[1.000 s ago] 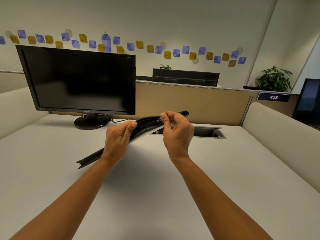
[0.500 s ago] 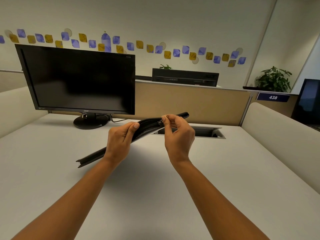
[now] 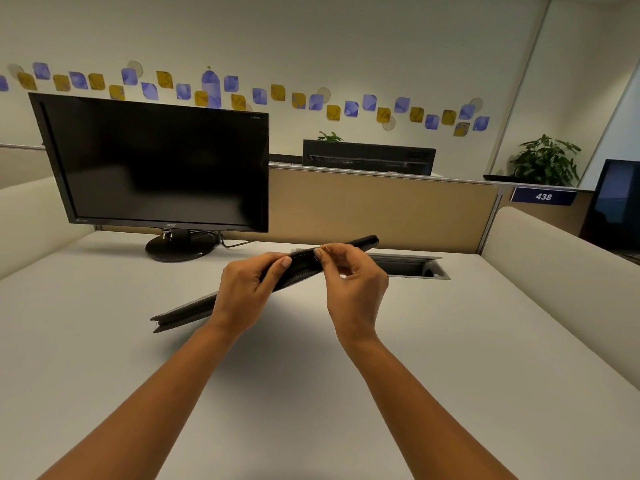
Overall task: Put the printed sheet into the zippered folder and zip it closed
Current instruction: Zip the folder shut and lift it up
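Above a pale office counter (image 3: 311, 393), before a monitor (image 3: 156, 164): gripping the zippered folder (image 3: 183, 311) tilted, edge upward, in the left hand (image 3: 242, 292), exposing the zip; pinching the zipper pull (image 3: 320, 251) with the right hand (image 3: 356, 292), probably for closing; printed sheet unseen.

Dark monitor (image 3: 156, 164) on white desk (image 3: 104, 341); potted plant (image 3: 545, 161) far right.

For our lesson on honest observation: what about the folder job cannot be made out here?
Head view only.
Printed sheet: unseen; the folder, edge-on, would hide anything inside.
Zipper pull: covered by the right hand pinching it.
Folder's middle: behind the left hand.
How far zipped: teeth too small.
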